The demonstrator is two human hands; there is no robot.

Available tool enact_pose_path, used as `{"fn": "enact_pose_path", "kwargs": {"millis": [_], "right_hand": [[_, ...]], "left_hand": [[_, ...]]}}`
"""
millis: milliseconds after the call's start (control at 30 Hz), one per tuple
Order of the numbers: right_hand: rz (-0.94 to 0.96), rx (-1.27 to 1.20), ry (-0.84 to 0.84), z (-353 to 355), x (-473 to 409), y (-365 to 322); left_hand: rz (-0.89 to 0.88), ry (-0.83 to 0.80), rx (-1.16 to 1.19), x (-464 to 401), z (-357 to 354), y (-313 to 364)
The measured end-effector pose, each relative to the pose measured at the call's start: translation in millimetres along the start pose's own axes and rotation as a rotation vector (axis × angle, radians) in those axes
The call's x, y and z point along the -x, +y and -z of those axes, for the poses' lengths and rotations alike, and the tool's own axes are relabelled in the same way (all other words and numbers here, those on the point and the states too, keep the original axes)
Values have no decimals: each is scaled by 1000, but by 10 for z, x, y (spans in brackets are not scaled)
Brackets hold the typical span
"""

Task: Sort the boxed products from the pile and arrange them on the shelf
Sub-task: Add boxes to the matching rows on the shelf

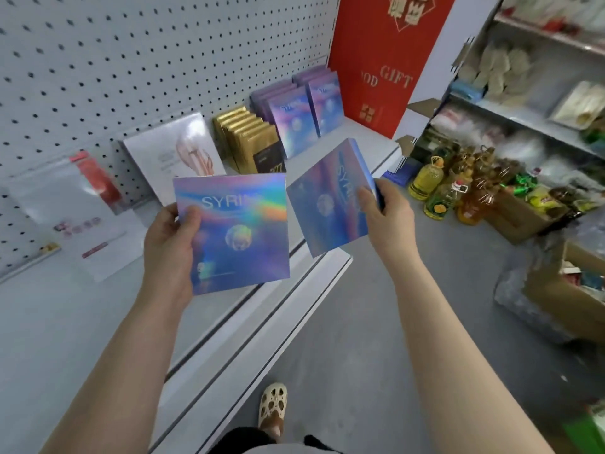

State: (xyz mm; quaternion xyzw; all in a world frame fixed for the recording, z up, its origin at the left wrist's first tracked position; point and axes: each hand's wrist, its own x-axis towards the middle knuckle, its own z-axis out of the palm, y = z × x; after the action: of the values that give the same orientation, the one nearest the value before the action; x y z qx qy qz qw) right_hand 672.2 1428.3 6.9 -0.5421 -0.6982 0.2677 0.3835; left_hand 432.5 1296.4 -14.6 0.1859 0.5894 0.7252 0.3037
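Head view: 2 flat holographic boxes held above the shelf (49,322). Left hand (170,244) grips the left box (234,232) by its edge; right hand (384,211) pinches the right box (330,198). Likely light, stiff, glossy and slippery; edge grips suit.

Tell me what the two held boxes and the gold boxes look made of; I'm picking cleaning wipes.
The left box and right box: likely card under glossy holographic film, given the rainbow sheen and sharp edges. The gold boxes: probably card with metallic foil finish, shiny with crisp corners. Neither material is certain from looks.
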Motion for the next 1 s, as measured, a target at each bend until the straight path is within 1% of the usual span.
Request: {"fn": "enact_pose_path", "kwargs": {"millis": [167, 267, 433, 533, 600, 733, 800, 1000], "right_hand": [[94, 105, -55, -81, -1088, 246], [191, 162, -130, -186, -1779, 406], [408, 233, -328, -547, -2968, 641], [489, 269, -444, -705, -3601, 750], [534, 277, -510, -756, -3960, 808], [543, 271, -662, -746, -4519, 900], [558, 287, -707, -697, -4726, 938], [623, 260, -693, -613, -5215, 1089]], "left_hand": [[16, 40, -20, -620, -726, -83], [-4, 81, -45, -915, -1038, -155], [-62, 265, -80, -1324, -1462, -356], [-66, 378, -62, -1415, -1776, -468], [-75, 419, -45, -1452, -1991, -521], [-85, 443, -30, -1555, -2382, -624], [-84, 445, -7, -1619, -2543, -659], [-120, 392, -31, -1845, -2937, -724]]}}
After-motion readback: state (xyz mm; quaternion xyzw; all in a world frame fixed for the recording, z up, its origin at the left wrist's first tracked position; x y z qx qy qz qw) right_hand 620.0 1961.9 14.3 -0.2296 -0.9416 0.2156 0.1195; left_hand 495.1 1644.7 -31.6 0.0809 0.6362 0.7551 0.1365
